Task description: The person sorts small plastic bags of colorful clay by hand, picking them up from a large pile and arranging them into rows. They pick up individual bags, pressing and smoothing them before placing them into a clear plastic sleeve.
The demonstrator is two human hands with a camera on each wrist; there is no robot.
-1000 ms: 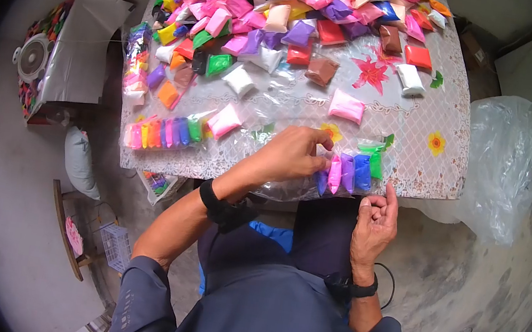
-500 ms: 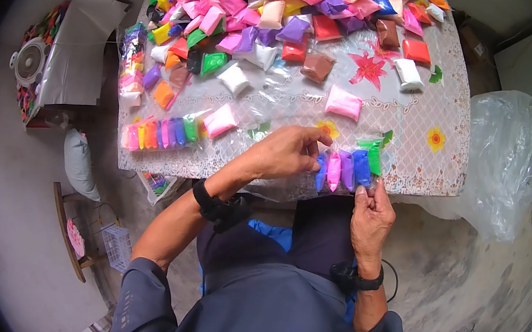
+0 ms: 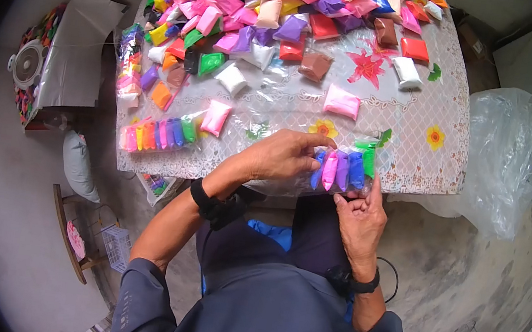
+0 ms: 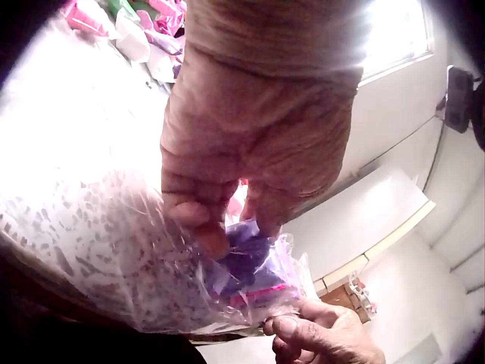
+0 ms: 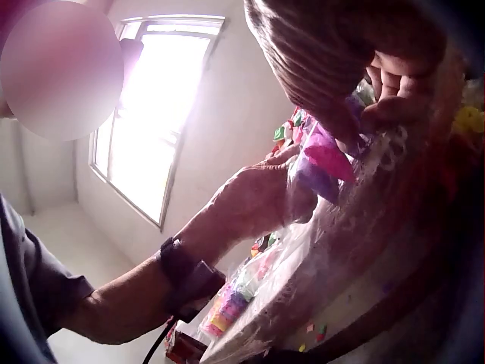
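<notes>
A row of small soft packets lies in a clear plastic bag (image 3: 290,188) at the table's near edge. From left to right come a blue packet (image 3: 316,177), a pink one (image 3: 329,170), a purple one (image 3: 342,169), another blue one (image 3: 356,170) and a green one (image 3: 368,158). My left hand (image 3: 280,156) pinches the leftmost blue packet between thumb and fingers. At the near right of the row, my right hand (image 3: 363,222) pinches the bag's edge (image 4: 267,322), its index finger raised along the green end. Part of the bag is hidden under the left hand.
Loose coloured packets (image 3: 230,7) are heaped at the table's far side. A filled bag of packets (image 3: 156,135) lies at the left, near a single pink packet (image 3: 216,117). Another pink packet (image 3: 341,102) lies beyond the row. Clear plastic sheeting (image 3: 502,157) hangs off the right edge.
My right hand rose to the row's near right corner, then slid left along its near edge. The left hand stays at the blue packet. The single pink packet at left has turned more upright.
</notes>
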